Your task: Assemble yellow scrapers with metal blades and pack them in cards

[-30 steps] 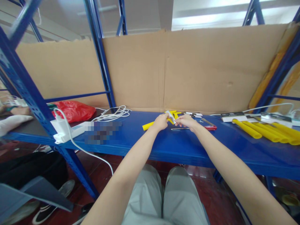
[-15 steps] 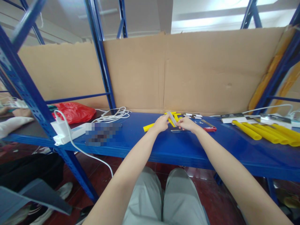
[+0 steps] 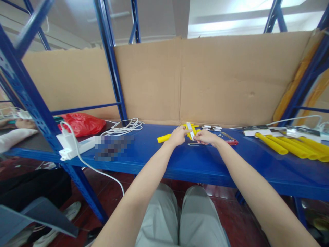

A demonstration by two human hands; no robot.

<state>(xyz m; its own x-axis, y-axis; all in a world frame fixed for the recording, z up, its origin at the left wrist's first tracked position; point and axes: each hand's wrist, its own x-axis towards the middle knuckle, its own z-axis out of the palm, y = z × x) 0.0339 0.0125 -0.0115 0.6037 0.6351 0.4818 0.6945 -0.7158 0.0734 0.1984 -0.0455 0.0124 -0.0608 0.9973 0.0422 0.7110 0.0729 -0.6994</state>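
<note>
Over the blue shelf, a small flat white strip (image 3: 190, 131) is held tilted between my two hands. My left hand (image 3: 178, 136) is closed at its left side, with a finger lying across it. Pinching its lower end is my right hand (image 3: 206, 137). Beside my left hand a yellow tube (image 3: 163, 138) sticks out to the left; whether the hand touches it I cannot tell. Several yellow pieces (image 3: 196, 127) lie behind the strip, partly hidden. A thin metal rod (image 3: 193, 144) lies in front of my right hand, and a red object (image 3: 233, 142) to its right.
Several yellow tubes (image 3: 290, 145) lie at the right, before black-and-white packages (image 3: 257, 130). White strips (image 3: 212, 128) lie at the back. On the left are a power strip (image 3: 79, 147), coiled white cable (image 3: 125, 127) and a red bag (image 3: 83, 124). Cardboard (image 3: 218, 79) stands behind.
The white strip has turned in my hands and now shows its broad, brighter face. My left finger has come across it. Both hands stay in nearly the same place.
</note>
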